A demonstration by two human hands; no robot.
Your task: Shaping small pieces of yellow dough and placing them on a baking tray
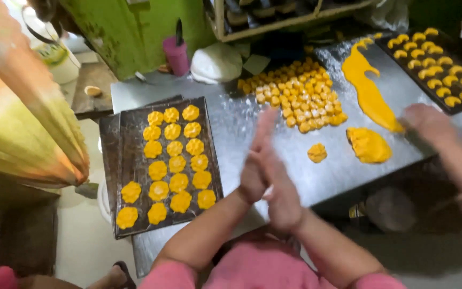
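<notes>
Yellow flower-shaped cookies point(174, 148), twenty counted, are seen on a dark tray point(135, 160) left of the fingers. Left hand point(254, 174) and right hand point(283, 202) are pressed palm to palm, fingers straight; whether anything is held between them cannot be told. One small dough piece point(317, 152) lies just right of the fingertips, nearer the right hand; one dough lump point(369, 145) sits further right.

Green wall point(135, 32) behind a floured metal table point(241, 123) — wooden shelf point(290, 18) above (pale floor below).
</notes>
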